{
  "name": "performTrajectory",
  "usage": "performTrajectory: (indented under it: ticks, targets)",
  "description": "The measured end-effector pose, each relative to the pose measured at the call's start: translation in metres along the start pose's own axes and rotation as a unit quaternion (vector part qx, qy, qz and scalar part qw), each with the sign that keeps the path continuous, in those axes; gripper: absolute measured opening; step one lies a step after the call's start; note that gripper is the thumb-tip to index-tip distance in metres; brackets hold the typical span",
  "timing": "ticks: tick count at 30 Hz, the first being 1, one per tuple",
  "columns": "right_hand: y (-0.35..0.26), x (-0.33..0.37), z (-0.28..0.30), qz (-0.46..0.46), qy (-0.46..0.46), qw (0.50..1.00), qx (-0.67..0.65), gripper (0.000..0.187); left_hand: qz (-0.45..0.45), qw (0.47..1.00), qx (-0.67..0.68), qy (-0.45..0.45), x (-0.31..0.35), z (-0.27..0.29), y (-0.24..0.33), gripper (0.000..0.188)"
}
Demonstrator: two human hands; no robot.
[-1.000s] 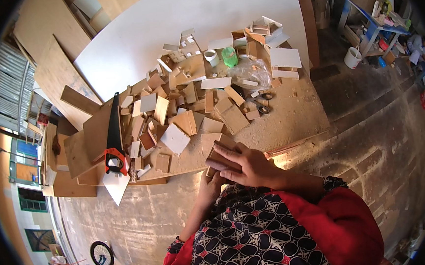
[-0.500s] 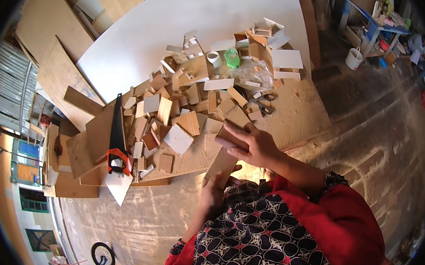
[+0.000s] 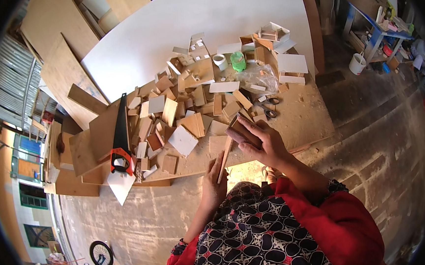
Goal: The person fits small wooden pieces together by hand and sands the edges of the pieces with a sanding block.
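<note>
My left hand (image 3: 213,185) is closed round a thin wooden board (image 3: 225,159), which is turned so that its narrow edge shows. In my right hand (image 3: 268,144) is a brown block wrapped in what looks like sandpaper (image 3: 243,133), gripped between thumb and fingers. The wrapped block is at the board's far end; whether the two touch is hard to tell. Both hands are in front of the near edge of a wooden workbench (image 3: 301,126). Small wood offcuts (image 3: 169,163) lie heaped on the bench beyond my left hand.
An orange-handled handsaw (image 3: 120,139) leans at the bench's left. Scissors (image 3: 269,108), a clear plastic bag (image 3: 258,77), a white cup (image 3: 220,61) and a green container (image 3: 238,61) are on the bench. A large white panel (image 3: 189,16) stands behind it. A white bucket (image 3: 357,64) stands at right.
My left hand has turned the board from its broad face onto its narrow edge. The wrapped block in my right hand has shifted slightly right. The view has moved a little.
</note>
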State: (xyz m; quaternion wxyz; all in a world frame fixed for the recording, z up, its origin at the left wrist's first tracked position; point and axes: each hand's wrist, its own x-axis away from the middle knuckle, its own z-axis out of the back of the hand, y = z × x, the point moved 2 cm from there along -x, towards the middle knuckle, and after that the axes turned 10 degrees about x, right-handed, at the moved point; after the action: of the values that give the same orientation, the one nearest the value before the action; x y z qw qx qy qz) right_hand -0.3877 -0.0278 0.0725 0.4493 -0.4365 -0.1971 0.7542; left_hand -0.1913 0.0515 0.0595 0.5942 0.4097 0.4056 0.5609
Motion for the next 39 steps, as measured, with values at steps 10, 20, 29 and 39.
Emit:
performTrajectory:
  ticks: [10, 20, 29, 39]
  targets:
    - [-0.013, 0.009, -0.010, 0.003, -0.067, 0.989, 0.134, 0.048, -0.118, 0.964, -0.230, 0.059, 0.000, 0.002, -0.008, 0.046]
    - [0.053, 0.012, -0.022, -0.068, -0.053, 0.984, 0.159, 0.062, 0.130, 0.978, 0.148, -0.073, 0.010, 0.008, -0.034, 0.024]
    - [0.120, 0.016, 0.019, -0.078, 0.015, 0.877, 0.475, 0.064, 0.160, 0.939, 0.300, -0.046, 0.009, 0.021, -0.045, 0.029]
    - [0.036, 0.021, -0.078, -0.204, -0.257, 0.895, -0.302, 0.037, 0.129, 0.931, 0.339, 0.045, -0.012, 0.026, -0.057, 0.027]
